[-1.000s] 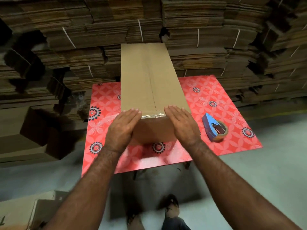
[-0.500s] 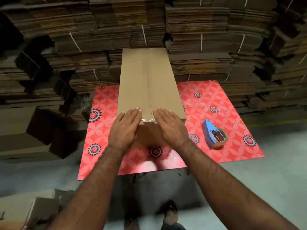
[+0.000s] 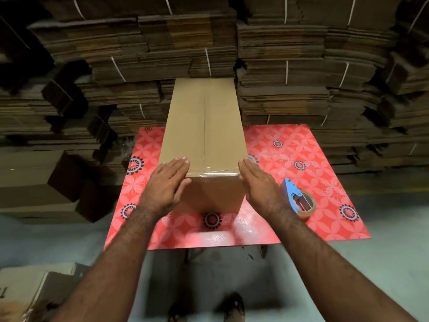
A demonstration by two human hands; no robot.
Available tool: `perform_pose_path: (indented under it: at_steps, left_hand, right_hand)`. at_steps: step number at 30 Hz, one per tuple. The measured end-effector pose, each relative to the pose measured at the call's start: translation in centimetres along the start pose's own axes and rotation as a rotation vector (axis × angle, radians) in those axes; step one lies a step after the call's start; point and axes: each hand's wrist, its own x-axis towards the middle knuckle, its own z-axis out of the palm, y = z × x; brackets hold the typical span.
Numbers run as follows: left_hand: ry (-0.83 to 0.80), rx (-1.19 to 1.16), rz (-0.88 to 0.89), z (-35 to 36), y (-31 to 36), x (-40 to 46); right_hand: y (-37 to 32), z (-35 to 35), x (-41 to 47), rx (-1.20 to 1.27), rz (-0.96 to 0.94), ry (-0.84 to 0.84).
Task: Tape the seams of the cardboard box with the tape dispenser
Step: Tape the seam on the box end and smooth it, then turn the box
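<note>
A tall brown cardboard box (image 3: pixel 204 126) stands on a red flowered table (image 3: pixel 301 163), its top seam running away from me. Clear tape shines along the near top edge. My left hand (image 3: pixel 166 184) lies flat with straight fingers on the box's near left corner. My right hand (image 3: pixel 258 182) is flat against the near right corner and side. A blue tape dispenser (image 3: pixel 298 198) with a brown tape roll lies on the table just right of my right hand, touched by neither hand.
High stacks of flattened cardboard (image 3: pixel 290 77) tied with white straps fill the wall behind the table. Folded boxes (image 3: pixel 46 182) sit left of it and more cardboard (image 3: pixel 34 291) lies at the lower left. Below is grey floor with my feet (image 3: pixel 232 305).
Both hands have slid apart from the middle of the near top edge out to the box's left and right corners. The box and dispenser stay put.
</note>
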Motion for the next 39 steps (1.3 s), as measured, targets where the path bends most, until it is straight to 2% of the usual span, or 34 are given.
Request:
perform_pose_path:
  at_steps: [6,11,13,16,19,22,25,28,32,39]
  left_hand:
    - [0.049,-0.065,-0.224,-2.2,2.7,2.8]
    - [-0.112,-0.093,-0.543,-2.7,1.2,6.0]
    - [-0.121,-0.147,-0.630,-3.0,0.4,7.6]
    - [-0.087,-0.281,-0.710,-2.9,-0.8,10.1]
    - [-0.134,-0.408,-0.809,-2.1,-2.1,12.6]
    - [-0.237,-0.308,-0.870,-1.7,-3.0,15.0]
    - [-0.316,-0.126,-0.853,-2.7,-3.7,16.9]
    - [-0.380,-0.063,-0.809,-3.3,-5.9,18.7]
    - [-0.459,0.017,-0.725,-3.3,-8.4,21.2]
    - [-0.440,-0.021,-0.520,-1.7,-11.7,23.0]
  right_hand:
    - [-0.3,-2.1,3.5,0.169,0.076,0.053]
    - [-0.6,-1.5,8.0,0.239,0.205,-0.107]
    - [-0.5,-0.9,9.9,0.252,0.276,-0.135]
    - [0.1,0.0,12.4,0.207,0.366,-0.191]
    - [0.8,0.3,14.0,0.096,0.389,-0.296]
    - [0.2,0.2,14.4,0.022,0.387,-0.330]
    - [-1.9,0.3,13.4,0.029,0.377,-0.285]
    - [-4.8,0.8,12.3,0.076,0.348,-0.236]
    - [-9.7,1.9,12.0,0.131,0.307,-0.251]
    - [-15.2,2.5,14.1,0.090,0.287,-0.354]
